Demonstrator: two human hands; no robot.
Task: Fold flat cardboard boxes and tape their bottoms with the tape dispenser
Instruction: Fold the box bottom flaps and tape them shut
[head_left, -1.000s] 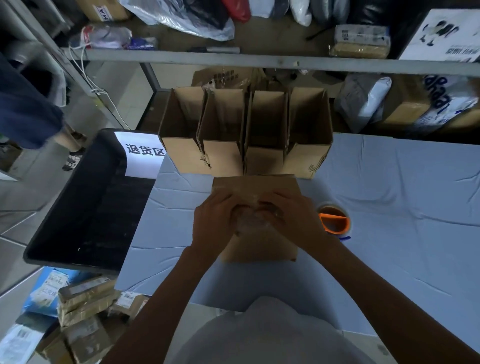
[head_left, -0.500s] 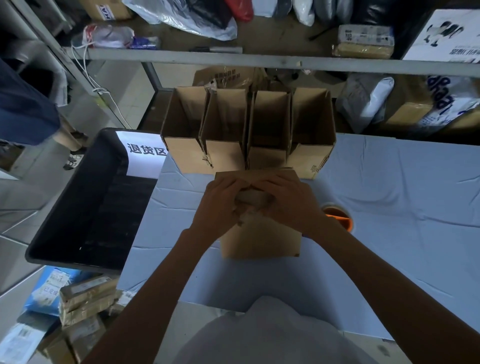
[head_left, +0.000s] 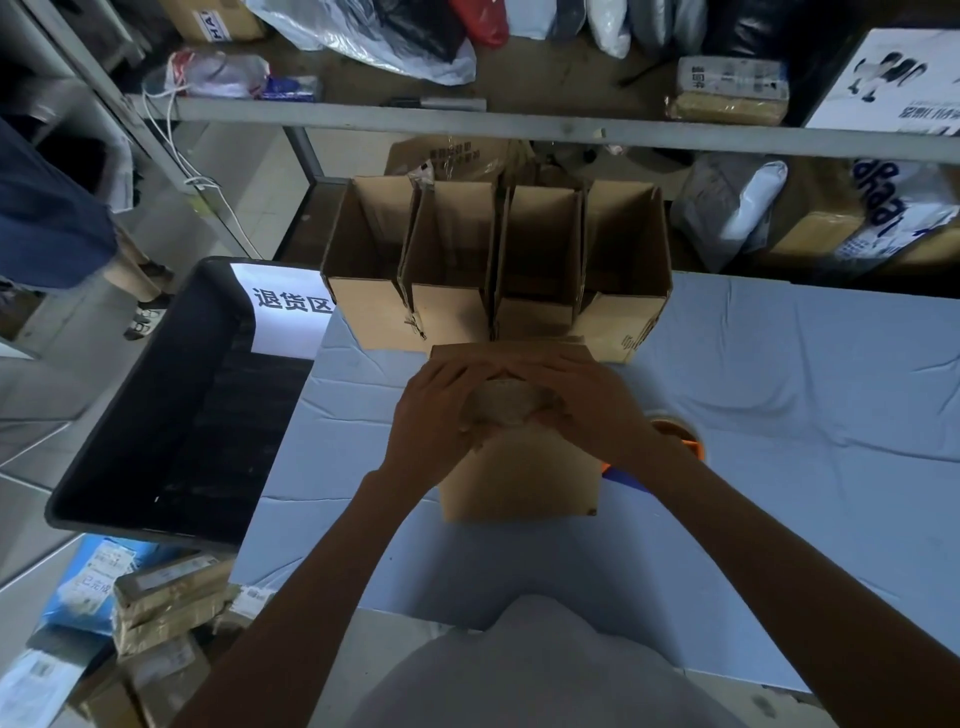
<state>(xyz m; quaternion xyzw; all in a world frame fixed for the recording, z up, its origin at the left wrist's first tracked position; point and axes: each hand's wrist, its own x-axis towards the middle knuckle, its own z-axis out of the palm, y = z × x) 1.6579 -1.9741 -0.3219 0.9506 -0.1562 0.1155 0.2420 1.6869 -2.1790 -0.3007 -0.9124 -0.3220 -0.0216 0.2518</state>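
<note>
Hands have crept toward the far edge of the box (head_left: 519, 478) over the last second. The left hand (head_left: 436, 410) and right hand (head_left: 587, 405) now meet fingertip to fingertip just short of the row of finished boxes (head_left: 493, 260), so I'd guess the tape (head_left: 506, 410) on the bottom seam is being smoothed to its end and this box is nearly done. Fingers (head_left: 550, 366) of both hands lie close together and nearly flat, pressing on the cardboard and holding nothing, while the tape dispenser (head_left: 680, 436) sits untouched on the table (head_left: 779, 389) just right of the box, half hidden by the right forearm.
</note>
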